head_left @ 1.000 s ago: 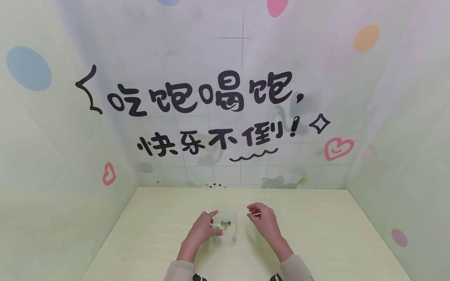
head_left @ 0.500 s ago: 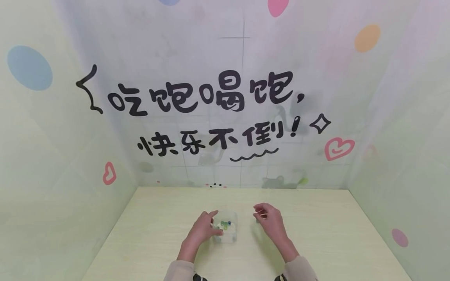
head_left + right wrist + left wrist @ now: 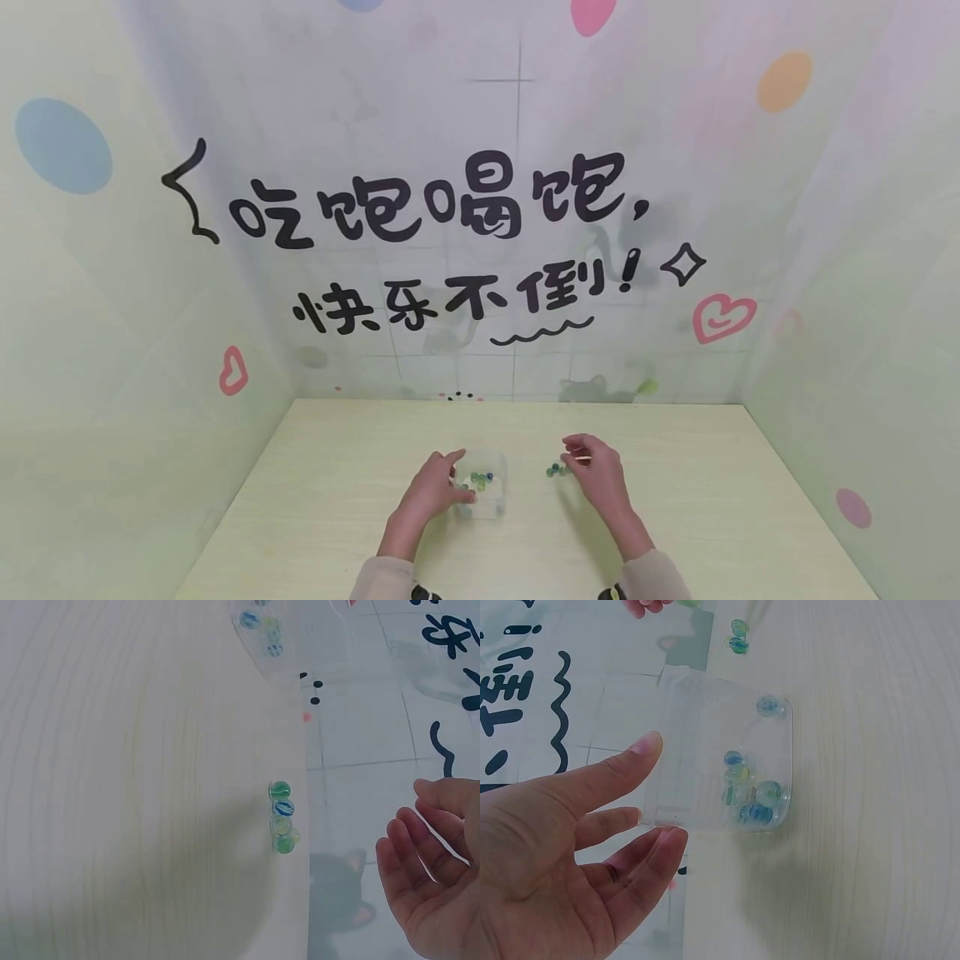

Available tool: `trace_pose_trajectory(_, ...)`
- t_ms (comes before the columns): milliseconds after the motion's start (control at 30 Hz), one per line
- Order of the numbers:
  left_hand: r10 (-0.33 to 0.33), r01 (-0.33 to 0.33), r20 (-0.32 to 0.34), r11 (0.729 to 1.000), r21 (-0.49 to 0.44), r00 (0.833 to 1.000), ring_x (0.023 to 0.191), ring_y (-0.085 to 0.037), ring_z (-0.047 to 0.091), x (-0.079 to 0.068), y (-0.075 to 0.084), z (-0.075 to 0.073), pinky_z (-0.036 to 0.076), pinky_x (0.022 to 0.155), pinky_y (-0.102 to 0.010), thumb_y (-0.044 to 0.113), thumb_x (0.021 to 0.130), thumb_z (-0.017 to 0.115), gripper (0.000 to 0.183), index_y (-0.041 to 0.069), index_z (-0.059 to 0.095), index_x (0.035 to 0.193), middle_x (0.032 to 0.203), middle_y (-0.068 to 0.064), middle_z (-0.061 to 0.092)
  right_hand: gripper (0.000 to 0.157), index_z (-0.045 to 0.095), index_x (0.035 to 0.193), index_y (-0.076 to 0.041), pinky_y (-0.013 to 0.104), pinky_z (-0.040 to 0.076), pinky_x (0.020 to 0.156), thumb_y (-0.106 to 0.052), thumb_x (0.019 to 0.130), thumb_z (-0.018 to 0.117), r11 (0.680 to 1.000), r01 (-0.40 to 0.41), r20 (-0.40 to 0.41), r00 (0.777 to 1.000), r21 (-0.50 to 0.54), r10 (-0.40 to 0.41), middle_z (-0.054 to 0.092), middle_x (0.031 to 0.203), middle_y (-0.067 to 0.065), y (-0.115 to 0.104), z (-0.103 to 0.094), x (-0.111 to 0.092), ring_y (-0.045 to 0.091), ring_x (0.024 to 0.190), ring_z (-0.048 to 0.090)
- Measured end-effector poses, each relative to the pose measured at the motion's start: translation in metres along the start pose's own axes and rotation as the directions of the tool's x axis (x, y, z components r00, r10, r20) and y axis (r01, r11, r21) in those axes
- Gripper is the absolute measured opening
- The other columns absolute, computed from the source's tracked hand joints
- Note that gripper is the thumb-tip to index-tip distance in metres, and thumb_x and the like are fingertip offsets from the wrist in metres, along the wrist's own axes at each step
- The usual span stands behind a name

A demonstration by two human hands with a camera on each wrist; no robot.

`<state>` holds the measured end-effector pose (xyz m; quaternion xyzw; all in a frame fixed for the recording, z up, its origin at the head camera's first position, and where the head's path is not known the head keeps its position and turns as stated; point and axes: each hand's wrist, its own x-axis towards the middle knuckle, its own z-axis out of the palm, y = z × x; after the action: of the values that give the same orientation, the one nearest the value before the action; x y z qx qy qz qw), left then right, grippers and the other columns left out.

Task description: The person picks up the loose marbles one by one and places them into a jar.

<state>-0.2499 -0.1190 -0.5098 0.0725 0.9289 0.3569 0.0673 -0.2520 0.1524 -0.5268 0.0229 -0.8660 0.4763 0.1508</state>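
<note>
My left hand (image 3: 432,490) grips the near-left side of a clear plastic box (image 3: 491,507) standing on the table. Several glass marbles (image 3: 768,793) lie on the bottom of the box, green, blue and yellowish with swirls. To the right of it, a small cluster of green and blue marbles (image 3: 282,825) sits on the tabletop. Just beside this cluster is my right hand (image 3: 600,477), its fingers loosely bent. In the right wrist view the hand holds nothing that shows, and the fingers are apart from the marbles.
The pale wooden table (image 3: 337,500) is enclosed by a printed cloth backdrop (image 3: 450,100) at the back and on both sides. Black lettering and coloured spots cover the cloth.
My right hand has moved to the right, away from the box. The marble cluster on the table, hidden at first, now shows beside it. My left hand and the box have stayed put.
</note>
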Motion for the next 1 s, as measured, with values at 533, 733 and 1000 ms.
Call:
trace_pose_trajectory(533, -0.007, 0.007, 0.000, 1.000, -0.009, 1.000, 0.082, -0.019, 0.049, -0.001, 0.000, 0.000, 0.047, 0.072, -0.035, 0.013, 0.078, 0.085, 0.074, -0.001, 0.050, 0.142, 0.104, -0.013, 0.054, 0.024, 0.069, 0.109, 0.004, 0.037, 0.059, 0.086, 0.000, 0.086, 0.072, 0.998, -0.051, -0.045, 0.998, 0.034, 0.053, 0.073, 0.107, 0.020, 0.024, 0.000, 0.003, 0.034, 0.099, 0.070)
trace_pose_trajectory(733, -0.015, 0.015, -0.001, 1.000, -0.016, 1.000, 0.083, -0.019, 0.050, 0.000, 0.001, 0.000, 0.049, 0.073, -0.036, 0.013, 0.077, 0.085, 0.075, 0.000, 0.050, 0.143, 0.104, -0.012, 0.054, 0.028, 0.067, 0.114, 0.006, 0.039, 0.057, 0.091, 0.001, 0.086, 0.072, 0.993, -0.078, -0.032, 0.996, 0.091, 0.081, 0.071, 0.110, 0.022, 0.032, 0.005, 0.004, 0.036, 0.104, 0.068)
trace_pose_trajectory(1000, -0.011, 0.011, -0.004, 1.000, -0.024, 1.000, 0.084, -0.019, 0.052, -0.001, 0.003, -0.001, 0.048, 0.072, -0.035, 0.013, 0.077, 0.085, 0.075, -0.001, 0.051, 0.142, 0.103, -0.012, 0.054, 0.031, 0.065, 0.117, 0.007, 0.038, 0.056, 0.094, 0.002, 0.087, 0.071, 0.979, -0.115, -0.022, 0.992, 0.165, 0.120, 0.070, 0.114, 0.024, 0.044, 0.012, 0.005, 0.038, 0.109, 0.067)
